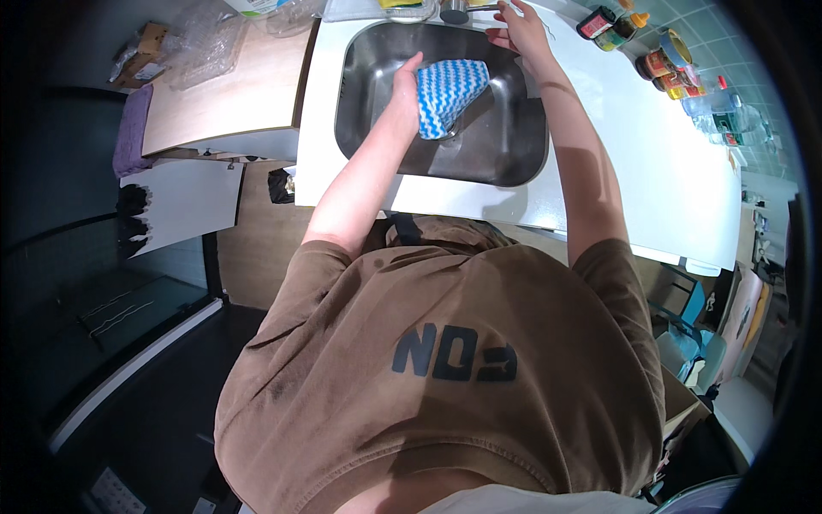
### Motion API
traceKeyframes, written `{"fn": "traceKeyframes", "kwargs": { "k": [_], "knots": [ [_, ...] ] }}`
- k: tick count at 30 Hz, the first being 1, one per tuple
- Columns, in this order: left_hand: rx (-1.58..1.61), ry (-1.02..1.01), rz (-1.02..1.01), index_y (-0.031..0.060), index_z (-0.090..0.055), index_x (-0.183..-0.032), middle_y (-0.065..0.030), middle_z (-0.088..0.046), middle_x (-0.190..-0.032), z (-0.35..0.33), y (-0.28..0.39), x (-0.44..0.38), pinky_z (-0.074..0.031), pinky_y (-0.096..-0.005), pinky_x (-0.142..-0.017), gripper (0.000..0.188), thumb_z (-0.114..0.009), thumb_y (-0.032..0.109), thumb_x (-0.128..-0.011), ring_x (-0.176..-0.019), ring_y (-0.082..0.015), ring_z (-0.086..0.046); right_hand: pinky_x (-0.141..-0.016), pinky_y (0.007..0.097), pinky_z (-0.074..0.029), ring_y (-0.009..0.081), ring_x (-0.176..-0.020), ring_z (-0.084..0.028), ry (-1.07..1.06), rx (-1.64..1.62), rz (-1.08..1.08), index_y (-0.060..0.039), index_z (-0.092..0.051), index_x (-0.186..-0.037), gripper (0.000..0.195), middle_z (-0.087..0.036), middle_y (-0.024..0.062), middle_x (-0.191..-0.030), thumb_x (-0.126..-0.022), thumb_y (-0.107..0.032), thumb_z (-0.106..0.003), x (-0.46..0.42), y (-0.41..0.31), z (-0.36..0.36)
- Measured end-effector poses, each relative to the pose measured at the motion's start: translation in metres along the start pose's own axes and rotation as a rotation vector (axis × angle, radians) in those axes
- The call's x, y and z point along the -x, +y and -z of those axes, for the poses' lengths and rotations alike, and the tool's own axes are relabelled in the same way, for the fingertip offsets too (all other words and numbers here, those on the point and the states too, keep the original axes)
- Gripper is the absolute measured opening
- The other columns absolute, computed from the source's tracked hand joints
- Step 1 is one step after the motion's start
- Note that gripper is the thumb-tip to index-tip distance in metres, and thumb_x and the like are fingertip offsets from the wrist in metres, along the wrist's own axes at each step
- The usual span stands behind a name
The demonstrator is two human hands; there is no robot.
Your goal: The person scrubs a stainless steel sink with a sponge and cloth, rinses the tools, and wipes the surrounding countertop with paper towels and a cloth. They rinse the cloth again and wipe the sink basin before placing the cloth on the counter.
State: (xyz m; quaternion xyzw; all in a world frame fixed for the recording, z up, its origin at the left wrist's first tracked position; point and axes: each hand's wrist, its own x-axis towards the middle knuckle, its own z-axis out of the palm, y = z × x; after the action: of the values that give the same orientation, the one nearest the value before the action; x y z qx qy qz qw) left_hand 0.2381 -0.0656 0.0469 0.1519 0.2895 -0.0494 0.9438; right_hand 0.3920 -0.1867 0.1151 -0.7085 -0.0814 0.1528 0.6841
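Note:
My left hand [406, 87] grips a blue-and-white zigzag-patterned cloth [453, 90] by its left side. The cloth hangs over the stainless steel sink basin [514, 154], partly covering the drain [453, 130]. At the sink's back right, my right hand [521, 32] is raised with its fingers apart. Its fingertips are at the end of the lever of the metal faucet [454, 11]; whether they touch it I cannot tell. A yellow sponge [399, 3] rests in a clear tray [417, 14] behind the basin, cut off by the picture's top edge.
Several sauce jars and bottles [658, 64] line the tiled wall on the white countertop [648, 148], with clear plastic bottles [732, 122] farther right. Left of the sink, a wooden-topped cabinet [237, 96] holds clear plastic packaging [209, 54] and a cardboard box [141, 54]. A purple towel [133, 132] hangs at its edge.

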Motion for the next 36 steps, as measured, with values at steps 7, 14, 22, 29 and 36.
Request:
{"fn": "traceKeyframes", "kwargs": {
  "k": [7,14,22,29,36],
  "knots": [
    [0.131,0.045,-0.139,-0.0051,-0.056,-0.101,-0.0204,-0.065,-0.098,0.021,0.019,-0.032,-0.049,-0.0458,-0.086,0.039,-0.037,0.028,-0.094,-0.088,-0.0348,-0.063,-0.055,0.0319,-0.054,0.0204,-0.070,-0.063,-0.065,0.032,0.051,0.0016,-0.056,-0.105,0.027,-0.060,0.0114,-0.087,-0.094,-0.018,-0.041,-0.024,0.021,-0.017],
    [0.098,0.153,-0.154,-0.0039,-0.054,-0.106,-0.0233,-0.061,-0.106,0.014,0.007,-0.041,-0.047,-0.0489,-0.089,0.039,-0.033,0.026,-0.095,-0.095,-0.0387,-0.060,-0.053,0.0298,-0.052,0.0185,-0.067,-0.063,-0.052,-0.066,0.077,0.0009,-0.060,-0.094,0.028,-0.062,0.0101,-0.077,-0.095,-0.021,-0.042,-0.019,0.040,-0.011],
    [0.366,0.099,-0.192,-0.0032,-0.054,-0.107,-0.0246,-0.059,-0.107,0.022,-0.011,-0.050,-0.044,-0.0510,-0.093,0.046,-0.024,0.030,-0.094,-0.100,-0.0402,-0.056,-0.072,0.0325,-0.050,0.0167,-0.079,-0.061,-0.511,-0.264,-0.690,-0.0064,-0.052,-0.108,0.054,-0.061,0.0053,-0.091,-0.086,-0.056,-0.049,0.086,0.087,-0.013],
    [0.007,0.036,-0.112,0.0050,-0.061,-0.098,-0.0107,-0.064,-0.092,0.044,-0.014,-0.048,-0.048,-0.0456,-0.084,0.039,-0.037,0.035,-0.091,-0.087,-0.0292,-0.060,-0.071,0.0341,-0.056,0.0224,-0.083,-0.065,-0.411,-0.273,-0.525,0.0032,-0.051,-0.111,0.034,-0.063,0.0134,-0.099,-0.082,-0.011,-0.060,0.119,0.089,0.019],
    [-2.025,0.455,-0.659,0.0139,-0.068,-0.095,-0.0138,-0.067,-0.085,0.029,-0.019,-0.009,-0.049,-0.0435,-0.077,0.035,-0.046,0.041,-0.090,-0.084,-0.0302,-0.065,-0.069,0.0274,-0.050,0.0173,-0.082,-0.064,-0.285,0.076,-0.343,0.0055,-0.049,-0.116,0.046,-0.064,0.0109,-0.090,-0.074,-0.010,-0.062,0.106,0.074,0.063]
  ]
}}
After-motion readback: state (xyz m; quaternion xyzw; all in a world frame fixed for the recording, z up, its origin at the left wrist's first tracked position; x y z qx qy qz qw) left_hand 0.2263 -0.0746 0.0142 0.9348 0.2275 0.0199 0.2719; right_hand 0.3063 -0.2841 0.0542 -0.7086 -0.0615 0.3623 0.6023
